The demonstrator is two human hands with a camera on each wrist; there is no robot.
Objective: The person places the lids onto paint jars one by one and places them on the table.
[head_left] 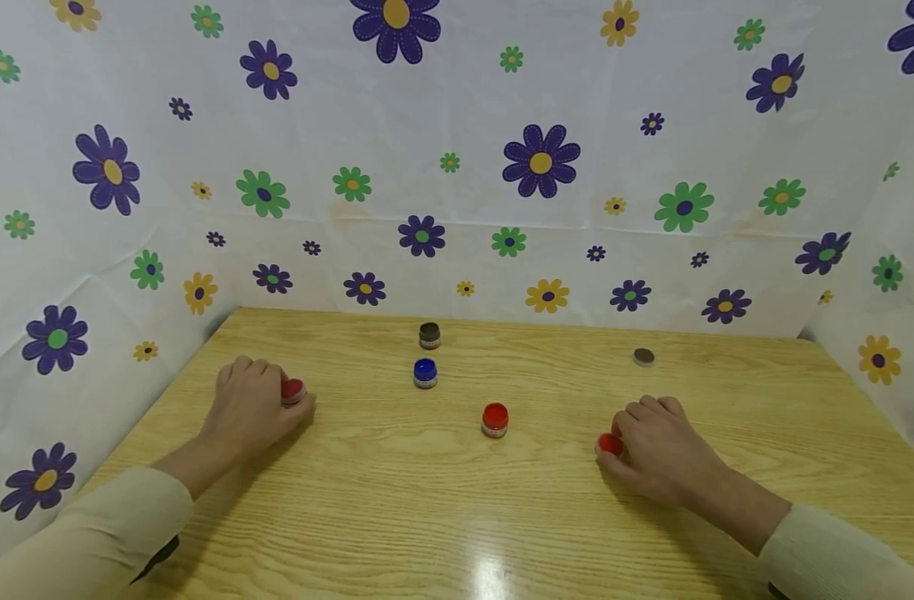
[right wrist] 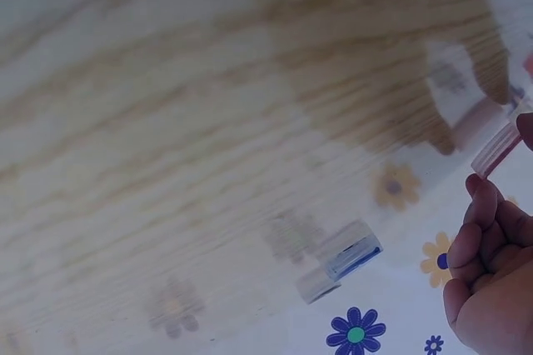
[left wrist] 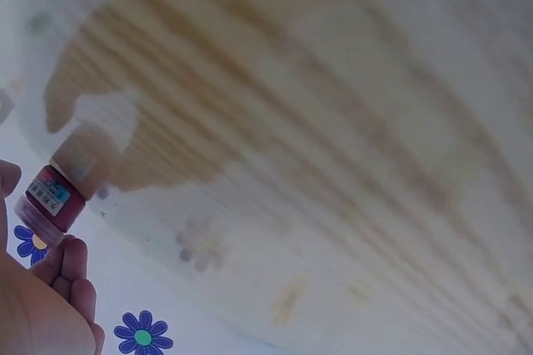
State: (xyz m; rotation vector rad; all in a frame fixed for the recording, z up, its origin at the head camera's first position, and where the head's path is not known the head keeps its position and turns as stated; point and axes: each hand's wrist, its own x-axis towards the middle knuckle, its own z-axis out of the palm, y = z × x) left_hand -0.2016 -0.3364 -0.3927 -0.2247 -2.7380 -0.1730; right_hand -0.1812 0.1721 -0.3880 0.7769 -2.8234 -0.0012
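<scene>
At the left of the table, my left hand grips a small dark red paint jar between thumb and fingers. The left wrist view shows its label and clear-rimmed lid. On the right, my right hand pinches a round red lid, whose ridged clear edge shows in the right wrist view. Between the hands stands a bright red paint jar without a lid. Both hands are low, close to the table top.
A blue paint jar and a dark brown one stand behind the red jar, towards the back. A greyish-brown lid lies at the back right. Flowered white cloth walls off the wooden table.
</scene>
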